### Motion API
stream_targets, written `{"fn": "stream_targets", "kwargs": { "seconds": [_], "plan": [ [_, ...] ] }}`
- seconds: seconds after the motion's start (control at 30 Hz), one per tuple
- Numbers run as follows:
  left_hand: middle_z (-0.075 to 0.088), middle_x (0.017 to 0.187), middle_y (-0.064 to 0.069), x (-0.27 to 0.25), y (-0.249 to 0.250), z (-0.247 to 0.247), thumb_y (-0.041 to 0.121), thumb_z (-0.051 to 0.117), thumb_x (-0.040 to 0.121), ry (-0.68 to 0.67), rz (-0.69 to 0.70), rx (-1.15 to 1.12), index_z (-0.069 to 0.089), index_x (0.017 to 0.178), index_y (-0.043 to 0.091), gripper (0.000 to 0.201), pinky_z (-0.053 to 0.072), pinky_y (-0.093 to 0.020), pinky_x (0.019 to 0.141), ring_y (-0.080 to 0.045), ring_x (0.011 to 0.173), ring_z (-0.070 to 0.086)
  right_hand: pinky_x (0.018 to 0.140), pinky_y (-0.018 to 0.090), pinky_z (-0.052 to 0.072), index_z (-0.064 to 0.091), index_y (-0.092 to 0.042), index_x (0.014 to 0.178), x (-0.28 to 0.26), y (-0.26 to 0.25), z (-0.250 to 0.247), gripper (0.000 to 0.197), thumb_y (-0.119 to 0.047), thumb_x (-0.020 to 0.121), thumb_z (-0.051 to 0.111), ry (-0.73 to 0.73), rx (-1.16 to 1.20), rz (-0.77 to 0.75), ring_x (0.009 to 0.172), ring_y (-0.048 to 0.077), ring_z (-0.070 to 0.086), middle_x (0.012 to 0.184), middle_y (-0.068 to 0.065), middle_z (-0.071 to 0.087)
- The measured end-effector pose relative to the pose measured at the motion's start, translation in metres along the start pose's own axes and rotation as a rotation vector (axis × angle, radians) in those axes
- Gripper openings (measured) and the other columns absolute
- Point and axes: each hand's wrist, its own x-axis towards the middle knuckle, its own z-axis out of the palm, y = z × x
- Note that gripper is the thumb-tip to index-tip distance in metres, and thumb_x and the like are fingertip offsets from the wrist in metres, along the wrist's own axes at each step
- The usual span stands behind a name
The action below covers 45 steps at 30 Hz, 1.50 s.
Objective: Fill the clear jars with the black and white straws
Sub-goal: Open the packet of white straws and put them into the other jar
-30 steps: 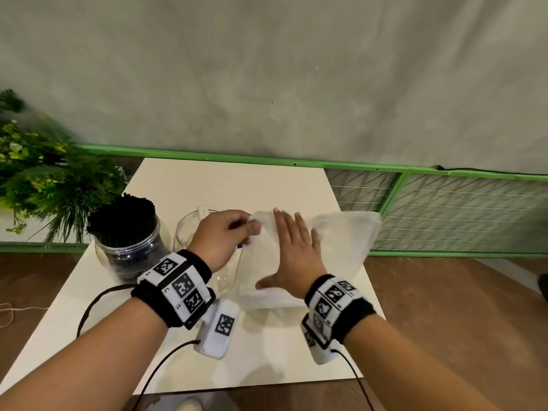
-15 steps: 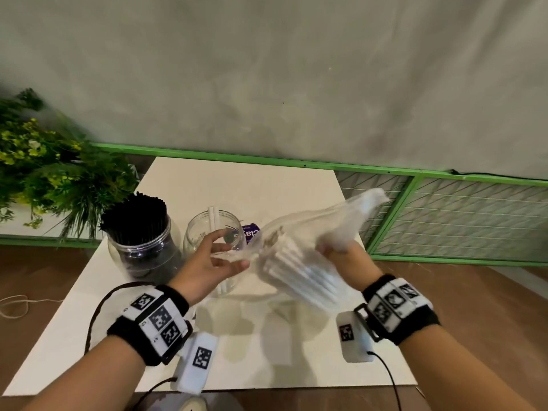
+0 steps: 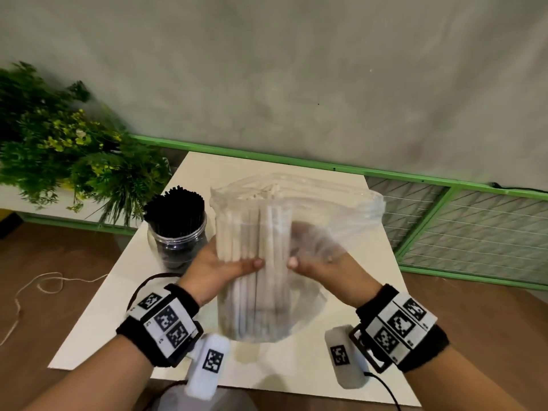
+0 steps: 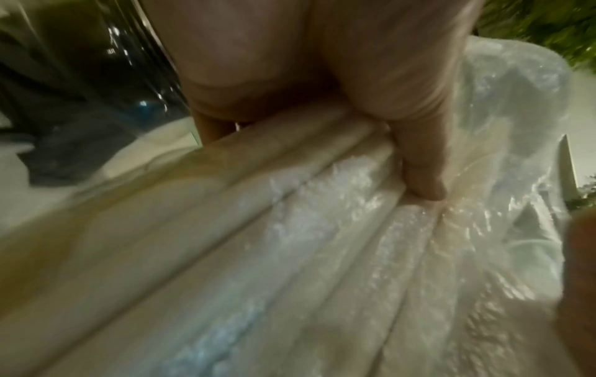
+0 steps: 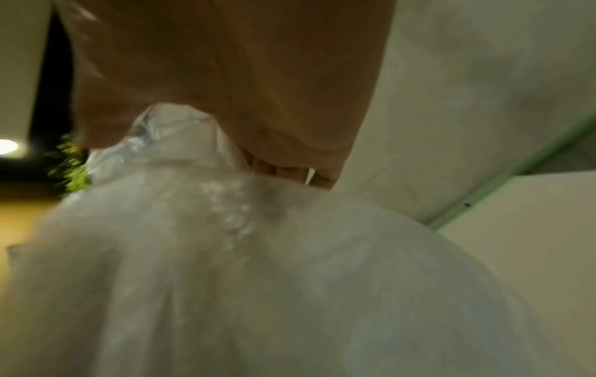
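Both hands hold a clear plastic bag of white straws upright above the white table. My left hand grips the straw bundle through the bag, thumb across its front; the left wrist view shows that thumb pressed on the straws. My right hand grips the bag from the right side, fingers behind the plastic. A clear jar packed with black straws stands at the left. The second clear jar is hidden behind the bag.
A green leafy plant stands beyond the table's left edge. A green-framed mesh fence runs behind and to the right. String lies on the wooden floor at the left. A grey wall is behind.
The bag of white straws left the table, where my hands lay on it, and now stands upright between both hands. My left hand moved from the jar's rim onto the bundle.
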Motion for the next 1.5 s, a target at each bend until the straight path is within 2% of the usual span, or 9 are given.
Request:
{"fn": "stream_targets", "kwargs": {
  "seconds": [0.13,0.3,0.47,0.7,0.93,1.13,1.23,1.37,1.5],
  "plan": [
    [0.072,0.104,0.005,0.0,0.016,-0.037,0.034,0.086,0.049,-0.025,0.041,0.101,0.059,0.116,0.013,0.076,0.053,-0.016,0.076,-0.008,0.097,0.068,0.093,0.022,0.049,0.06,-0.012,0.122,0.02,-0.012,0.03,0.05,-0.005,0.077,0.078,-0.141,-0.165,-0.011,0.112,0.012,0.062,0.117,0.0,0.068],
    [0.071,0.108,0.0,-0.001,0.038,-0.098,0.047,0.085,0.045,0.035,0.031,0.2,0.058,0.121,0.014,0.087,0.055,-0.031,0.088,-0.011,0.1,0.067,0.08,0.036,0.051,0.068,0.001,0.09,0.055,-0.012,0.066,0.065,-0.06,0.07,0.071,-0.04,-0.595,0.046,0.084,0.022,0.067,0.085,0.015,0.07],
    [0.069,0.116,0.003,-0.008,0.047,-0.147,0.042,0.087,0.052,0.065,0.067,0.258,0.056,0.124,0.017,0.082,0.049,-0.042,0.097,-0.013,0.109,0.064,0.082,0.016,0.048,0.07,-0.024,0.092,0.064,-0.014,0.123,0.009,-0.028,0.085,0.07,0.0,-0.424,-0.101,0.092,0.007,0.066,0.092,-0.01,0.072],
    [0.067,0.109,-0.004,-0.013,-0.02,-0.184,0.016,0.077,0.075,0.089,-0.128,0.603,0.058,0.118,0.011,0.046,0.05,-0.027,0.088,-0.019,0.102,0.063,0.072,0.003,0.037,0.058,-0.01,0.124,0.079,0.054,0.167,0.049,-0.028,0.081,0.073,-0.021,-0.527,0.243,0.092,0.005,0.05,0.1,-0.014,0.052],
    [0.06,0.128,0.007,-0.002,-0.056,-0.19,0.062,0.06,0.065,-0.057,-0.206,0.49,0.055,0.128,0.031,0.071,0.044,-0.041,0.103,-0.013,0.118,0.055,0.05,0.012,0.044,0.058,-0.008,0.069,0.083,0.093,0.176,0.017,-0.005,0.084,0.067,0.137,-0.26,0.259,0.054,0.0,0.057,0.055,-0.011,0.06],
    [0.064,0.11,0.01,-0.008,-0.052,-0.198,0.027,0.083,0.067,-0.059,-0.294,0.389,0.053,0.127,0.018,0.067,0.05,-0.016,0.083,-0.014,0.106,0.06,0.055,0.032,0.047,0.057,-0.016,0.062,0.086,0.105,0.17,0.029,-0.002,0.086,0.063,0.167,-0.42,0.32,0.058,0.019,0.055,0.06,-0.003,0.056],
    [0.059,0.121,0.008,-0.013,-0.041,-0.218,0.007,0.073,0.075,-0.101,-0.397,0.252,0.044,0.128,0.035,0.066,0.051,-0.028,0.087,-0.012,0.108,0.058,0.064,0.013,0.04,0.043,-0.039,0.075,0.085,0.112,0.166,0.039,-0.01,0.087,0.066,0.121,-0.481,0.39,0.068,-0.002,0.044,0.076,-0.019,0.045],
    [0.056,0.127,0.011,-0.008,-0.002,-0.232,0.033,0.065,0.075,0.016,-0.37,0.058,0.051,0.116,0.044,0.045,0.05,-0.042,0.087,-0.011,0.113,0.054,0.068,0.006,0.037,0.032,-0.044,0.079,0.082,0.115,0.162,0.045,-0.02,0.087,0.069,0.084,-0.542,0.423,0.076,-0.015,0.033,0.086,-0.028,0.035],
    [0.052,0.112,0.011,-0.002,0.021,-0.21,0.069,0.061,0.074,0.019,-0.231,0.556,0.044,0.124,0.041,0.06,0.051,-0.036,0.076,-0.011,0.099,0.056,0.074,0.007,0.034,0.051,-0.041,0.099,0.084,0.12,0.165,0.029,-0.022,0.086,0.07,0.099,-0.572,0.364,0.094,0.007,0.046,0.093,-0.021,0.045]
  ]
}}
